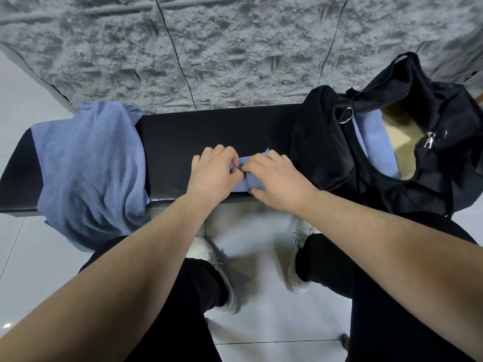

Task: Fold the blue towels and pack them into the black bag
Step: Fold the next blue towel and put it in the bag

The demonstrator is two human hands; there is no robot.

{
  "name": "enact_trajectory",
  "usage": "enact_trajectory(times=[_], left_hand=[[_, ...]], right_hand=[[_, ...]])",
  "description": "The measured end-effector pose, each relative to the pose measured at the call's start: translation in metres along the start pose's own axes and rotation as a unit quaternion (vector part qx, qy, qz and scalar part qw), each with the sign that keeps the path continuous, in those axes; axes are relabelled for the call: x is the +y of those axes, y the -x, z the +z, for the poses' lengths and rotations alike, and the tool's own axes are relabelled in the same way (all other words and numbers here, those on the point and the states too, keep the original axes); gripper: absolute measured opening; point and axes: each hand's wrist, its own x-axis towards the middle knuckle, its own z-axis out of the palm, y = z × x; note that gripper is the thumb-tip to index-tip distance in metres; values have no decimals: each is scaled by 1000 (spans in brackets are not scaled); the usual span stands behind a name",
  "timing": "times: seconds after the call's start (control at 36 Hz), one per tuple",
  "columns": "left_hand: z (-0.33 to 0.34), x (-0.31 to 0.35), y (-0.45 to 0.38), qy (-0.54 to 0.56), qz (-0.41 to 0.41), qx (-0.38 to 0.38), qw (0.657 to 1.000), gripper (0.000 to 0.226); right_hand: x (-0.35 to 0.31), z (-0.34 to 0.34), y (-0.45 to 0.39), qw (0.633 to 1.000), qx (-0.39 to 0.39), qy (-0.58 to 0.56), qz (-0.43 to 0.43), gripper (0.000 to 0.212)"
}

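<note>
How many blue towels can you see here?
3: an unfolded towel draped over the bench's left end, a small one under both hands, one inside the black bag. More may be hidden.

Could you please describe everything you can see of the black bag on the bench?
The black bag sits at the right end of the black bench, slumped and soft, apparently fabric. Its top is unzipped and gapes open, showing a tan lining and a folded blue towel inside. A silver zipper pull hangs at the opening's edge, and a metal ring joins a strap that loops up behind. Neither hand touches it.
</note>
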Motion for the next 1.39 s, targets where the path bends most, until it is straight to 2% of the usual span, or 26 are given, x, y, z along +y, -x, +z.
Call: enact_trajectory(times=[0.14, 0.33, 0.44, 0.53, 0.64, 0.81, 0.94, 1.0, 1.08, 1.19, 1.25, 1.33, 1.39], left_hand=[[-4, -5, 4, -16, 32, 34, 999, 9], [-10, -4, 10, -49, 32, -11, 998, 31], [-12, 0, 9, -51, 35, -43, 997, 24], [-11, 1, 5, -24, 16, -39, 999, 14], [-13, 1, 0, 29, -19, -45, 998, 25], [-10, 4, -13, 53, -64, -76, 994, 19], [-6, 0, -16, 41, -43, -107, 993, 10], [-6, -3, -15, 37, -26, -91, 995, 16], [-7, -4, -10, 46, 1, -6, 999, 35], [-9, -2, -6, -16, 27, 82, 996, 32], [-12, 2, -4, -7, 7, 88, 996, 30], [-12, 7, 1, 98, -81, 26, 992, 29], [-6, 7, 5, 143, -108, -4, 984, 32]], right_hand=[[-2, -2, -4, 1000, -3, -9, 23, 42], [-2, 1, -13, 998, -6, 5, 63, 36], [-2, 2, -18, 997, -16, 8, 70, 41], [-1, 4, -18, 997, -7, 8, 71, 49], [-2, 1, -16, 998, 12, -11, 65, 54], [5, -3, -18, 998, -2, -15, 57, 46], [6, 0, -22, 998, 5, -2, 62, 41], [5, -2, -25, 997, -4, -11, 71, 41], [5, -5, -29, 995, -18, -34, 92, 40], [4, -8, -35, 992, -37, -38, 115, 41], [3, -8, -38, 991, -41, -35, 126, 41], [1, -5, -41, 989, -43, -15, 139, 40], [0, -2, -43, 990, -31, 4, 138, 40]])
